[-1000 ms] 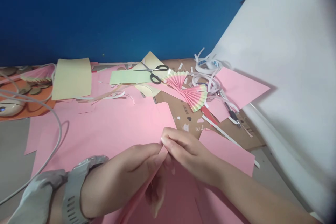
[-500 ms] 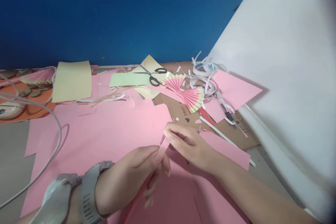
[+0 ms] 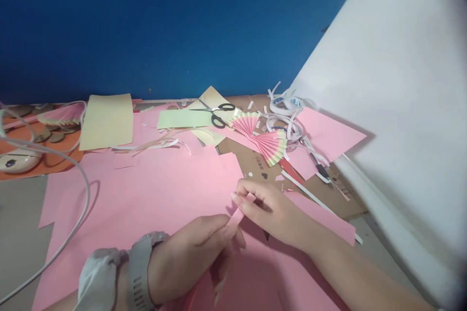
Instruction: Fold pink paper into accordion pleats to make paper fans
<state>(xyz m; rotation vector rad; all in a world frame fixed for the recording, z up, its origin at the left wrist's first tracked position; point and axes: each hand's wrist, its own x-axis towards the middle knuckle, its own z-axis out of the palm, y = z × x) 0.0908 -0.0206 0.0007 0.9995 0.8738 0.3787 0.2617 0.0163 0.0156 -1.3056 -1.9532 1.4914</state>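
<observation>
My left hand (image 3: 193,255), with a grey watch on its wrist, pinches a narrow folded pink paper strip (image 3: 237,215) between thumb and fingers. My right hand (image 3: 268,209) grips the strip's far end, fingers curled over it. Both hands hover low over a large pink paper sheet (image 3: 146,194) spread on the table. The strip's lower part runs down under my left palm and is hidden there.
Black scissors (image 3: 218,112) lie at the back on pale green paper (image 3: 180,118). Two pleated pink fans (image 3: 268,143) rest on brown cardboard (image 3: 321,187) amid white paper strips (image 3: 288,112). A white cable (image 3: 78,204) loops at left. A white board (image 3: 401,107) leans at right.
The strip between my hands has been folded narrower. My right hand has shifted slightly right and away, my left hand has dropped lower, and the view has tilted down a little.
</observation>
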